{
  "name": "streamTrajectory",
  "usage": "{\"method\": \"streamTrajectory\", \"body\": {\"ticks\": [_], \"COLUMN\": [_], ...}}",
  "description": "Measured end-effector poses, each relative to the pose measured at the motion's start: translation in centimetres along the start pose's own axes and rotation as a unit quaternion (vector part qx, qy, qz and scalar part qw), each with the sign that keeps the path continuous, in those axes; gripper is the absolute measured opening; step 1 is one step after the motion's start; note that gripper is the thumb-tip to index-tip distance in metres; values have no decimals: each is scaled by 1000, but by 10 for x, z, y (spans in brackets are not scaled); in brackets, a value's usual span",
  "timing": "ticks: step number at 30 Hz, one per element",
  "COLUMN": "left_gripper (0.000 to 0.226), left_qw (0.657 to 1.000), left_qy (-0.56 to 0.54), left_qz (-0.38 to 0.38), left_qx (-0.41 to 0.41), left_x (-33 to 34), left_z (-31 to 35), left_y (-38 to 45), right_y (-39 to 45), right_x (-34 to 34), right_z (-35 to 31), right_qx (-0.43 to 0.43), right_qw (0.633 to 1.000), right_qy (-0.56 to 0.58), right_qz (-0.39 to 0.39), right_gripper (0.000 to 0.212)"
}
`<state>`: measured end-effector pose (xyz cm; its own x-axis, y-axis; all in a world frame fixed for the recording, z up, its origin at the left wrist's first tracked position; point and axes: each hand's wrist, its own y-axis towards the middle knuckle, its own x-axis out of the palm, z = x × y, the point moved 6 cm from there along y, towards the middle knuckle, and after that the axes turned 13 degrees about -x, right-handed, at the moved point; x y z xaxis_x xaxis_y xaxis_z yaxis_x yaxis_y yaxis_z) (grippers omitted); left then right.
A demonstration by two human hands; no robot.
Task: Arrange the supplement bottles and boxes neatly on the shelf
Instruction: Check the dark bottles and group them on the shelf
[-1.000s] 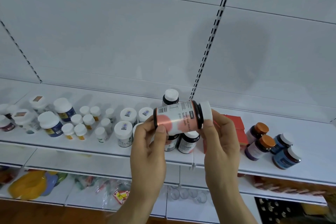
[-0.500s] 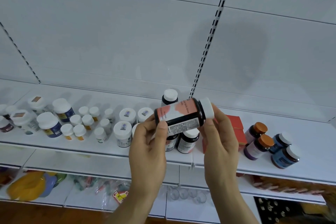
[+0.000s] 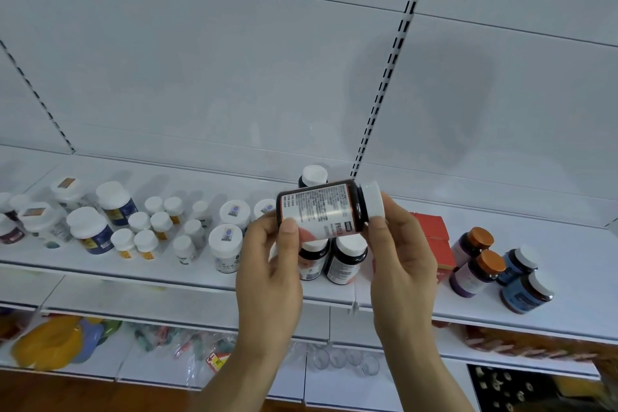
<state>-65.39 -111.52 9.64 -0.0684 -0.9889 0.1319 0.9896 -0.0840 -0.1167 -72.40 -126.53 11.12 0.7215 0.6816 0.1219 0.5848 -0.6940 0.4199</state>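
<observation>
Dark bottle (image 3: 321,209) sideways, white cap right — both hands (image 3: 334,264) gripping (contents unseen)

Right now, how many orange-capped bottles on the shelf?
2. Both stand at the right of the shelf, just right of the red boxes: one behind, one in front. Others could be hidden behind the hands.

I have both forearms raised side by side, palms turned toward each other around the dark bottle (image 3: 322,209), which lies sideways between them. My left hand (image 3: 267,274) grips the bottle's base end, thumb pressed flat across its label. My right hand (image 3: 403,264) holds the white cap end, fingers curled behind it and thumb at the cap's rim.
</observation>
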Motion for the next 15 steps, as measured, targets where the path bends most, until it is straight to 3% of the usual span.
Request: {"method": "streamTrajectory", "body": {"ticks": [6, 9, 15], "left_gripper": [21, 25, 33], "left_qw": [999, 1000, 999], "left_qy": [-29, -12, 33], "left_qz": [-17, -16, 7], "left_qx": [-16, -17, -28], "left_x": [-1, 0, -6], "left_z": [-5, -4, -1], "left_y": [-3, -3, -3], "right_y": [1, 0, 0], "right_x": [-3, -2, -3], "right_z": [0, 2, -2], "right_qx": [18, 27, 17], "right_qw": [998, 999, 999], "right_qy": [-40, -16, -7], "right_qz": [34, 28, 34], "right_gripper": [31, 20, 19]}}
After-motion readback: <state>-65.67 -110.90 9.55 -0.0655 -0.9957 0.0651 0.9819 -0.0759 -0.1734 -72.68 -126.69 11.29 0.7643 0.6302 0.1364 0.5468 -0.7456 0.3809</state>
